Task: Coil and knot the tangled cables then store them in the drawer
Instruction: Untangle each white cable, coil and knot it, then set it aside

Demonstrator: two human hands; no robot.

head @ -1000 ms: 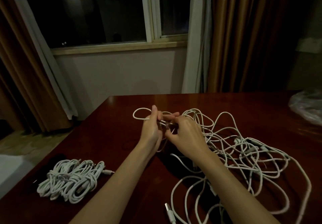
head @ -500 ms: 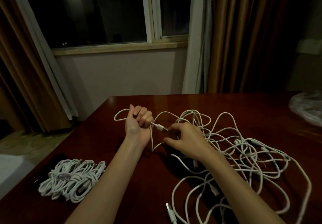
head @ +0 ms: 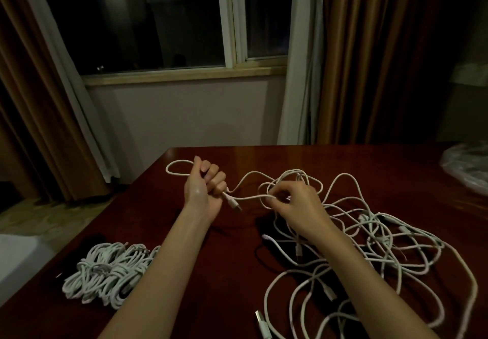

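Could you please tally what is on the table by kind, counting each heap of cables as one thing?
Bundle of coiled white cables: 1
Heap of tangled white cables: 1
Clear plastic bag: 1
Total: 3

I am seeing no writing that can be read anywhere: no label, brand, number or sign is showing on anything in front of me, and the light is too dim for small print.
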